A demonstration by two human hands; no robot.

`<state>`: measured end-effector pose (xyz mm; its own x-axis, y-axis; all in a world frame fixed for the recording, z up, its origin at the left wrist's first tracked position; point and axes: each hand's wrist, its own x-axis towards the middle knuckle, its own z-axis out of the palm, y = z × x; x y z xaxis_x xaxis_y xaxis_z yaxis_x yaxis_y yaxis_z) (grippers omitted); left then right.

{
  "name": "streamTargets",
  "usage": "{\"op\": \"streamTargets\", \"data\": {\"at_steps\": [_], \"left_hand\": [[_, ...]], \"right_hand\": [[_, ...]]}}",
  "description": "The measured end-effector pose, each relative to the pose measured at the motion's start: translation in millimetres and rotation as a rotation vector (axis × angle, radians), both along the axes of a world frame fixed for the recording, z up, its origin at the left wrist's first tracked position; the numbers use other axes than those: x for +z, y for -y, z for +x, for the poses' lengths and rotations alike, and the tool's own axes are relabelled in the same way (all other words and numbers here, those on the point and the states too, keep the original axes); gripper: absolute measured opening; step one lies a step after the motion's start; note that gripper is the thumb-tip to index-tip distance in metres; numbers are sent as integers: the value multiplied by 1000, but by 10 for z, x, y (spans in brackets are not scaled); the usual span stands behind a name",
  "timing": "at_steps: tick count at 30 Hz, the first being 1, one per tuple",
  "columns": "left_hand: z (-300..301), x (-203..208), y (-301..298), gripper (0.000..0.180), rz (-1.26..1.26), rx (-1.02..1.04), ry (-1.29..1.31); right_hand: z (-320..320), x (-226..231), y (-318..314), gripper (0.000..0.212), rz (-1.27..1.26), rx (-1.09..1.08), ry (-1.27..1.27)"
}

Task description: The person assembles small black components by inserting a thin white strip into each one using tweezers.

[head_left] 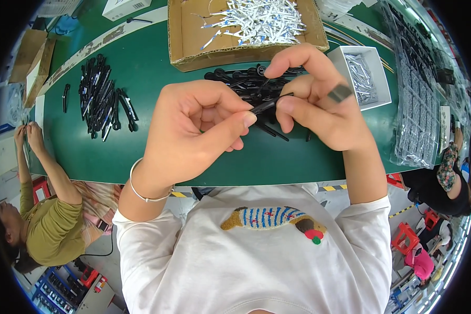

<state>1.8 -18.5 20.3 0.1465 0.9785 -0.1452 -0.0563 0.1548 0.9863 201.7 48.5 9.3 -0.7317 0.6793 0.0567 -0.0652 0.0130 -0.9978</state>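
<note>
Over the green table (152, 152), I hold a slim black plastic part (266, 107) between both hands. My left hand (199, 128) pinches its left end with thumb and index finger, the other fingers curled behind. On its right end, my right hand (322, 102) closes with the thumb against the bent fingers, while its index finger arches up and away. A dark band sits on a finger of that hand. Beneath and behind my hands lies a heap of similar black parts (222, 77), partly covered by them. What exactly the fingertips touch is too small to make out.
An open cardboard box (193, 65) of small white pieces stands behind. Right of it is a white box (379, 99) of silvery pins, then clear plastic trays (416, 115). At left lies another black pile (99, 99). A co-worker (52, 225) sits at the left.
</note>
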Motion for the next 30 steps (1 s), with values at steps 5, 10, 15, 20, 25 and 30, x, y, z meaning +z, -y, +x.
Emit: {"op": "streamTargets", "data": {"at_steps": [5, 10, 15, 20, 25, 30], "left_hand": [[-6, 56, 14, 4, -22, -3, 6], [-69, 72, -32, 5, -32, 2, 32], [-151, 101, 11, 4, -34, 40, 41], [-454, 179, 43, 4, 54, 67, 30], [-1268, 109, 255, 8, 334, 684, -627], [-2786, -77, 442, 22, 150, 1149, -1546]], "right_hand": [[139, -21, -104, 34, -133, 16, -62], [171, 16, -188, 31, -38, -120, -96], [15, 40, -252, 9, 413, -435, 241], [-60, 72, -400, 9, 604, -649, 345], [-175, 197, -531, 26, 872, -568, 686], [-311, 162, -727, 17, 1014, -534, 778]]}}
